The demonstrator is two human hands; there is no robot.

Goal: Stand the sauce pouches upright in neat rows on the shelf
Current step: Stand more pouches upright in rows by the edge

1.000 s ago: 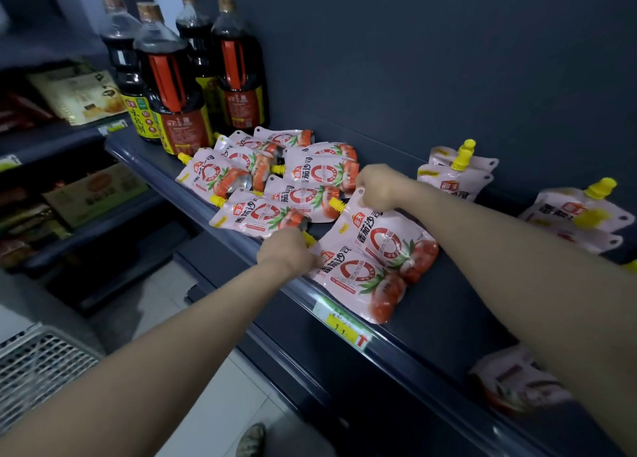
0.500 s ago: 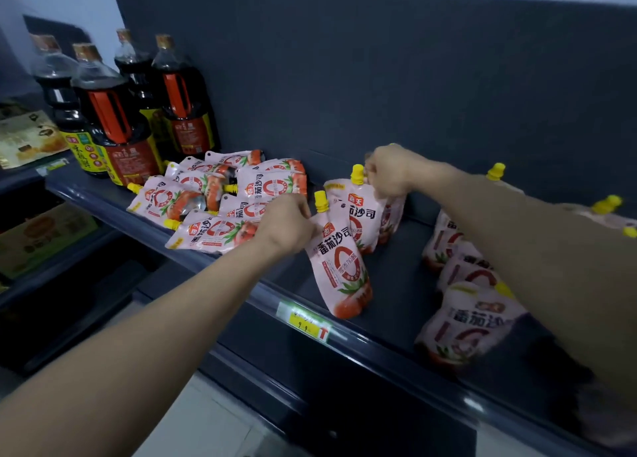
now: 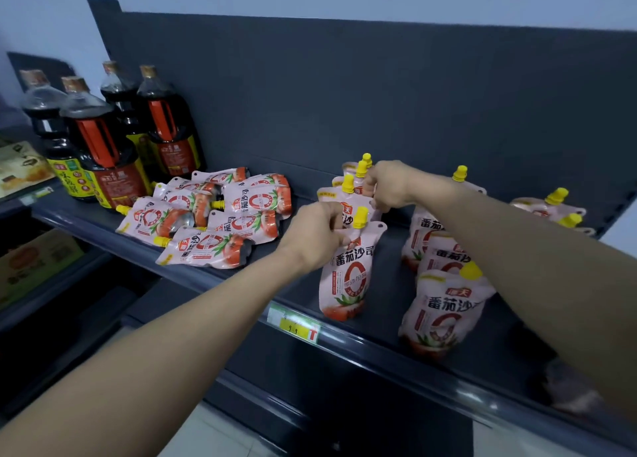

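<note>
Pink tomato sauce pouches with yellow caps are on a dark shelf (image 3: 386, 339). My left hand (image 3: 315, 236) grips the top corner of an upright front pouch (image 3: 348, 277) near the shelf's front edge. Behind it my right hand (image 3: 387, 186) holds the top of an upright rear pouch (image 3: 350, 194) in a row of three. A pile of flat pouches (image 3: 213, 218) lies to the left. To the right stands another row of upright pouches (image 3: 441, 311), partly hidden by my right forearm.
Several large dark soy sauce bottles (image 3: 113, 153) stand at the shelf's left end. A yellow price tag (image 3: 298, 325) sits on the shelf's front edge. More pouches (image 3: 555, 208) lean at the far right by the back panel. Lower shelves with boxes (image 3: 34, 260) are at left.
Both hands lifted two pouches from lying flat to upright and moved them right. The pouches now stand in a row, front and rear. The camera has tilted up.
</note>
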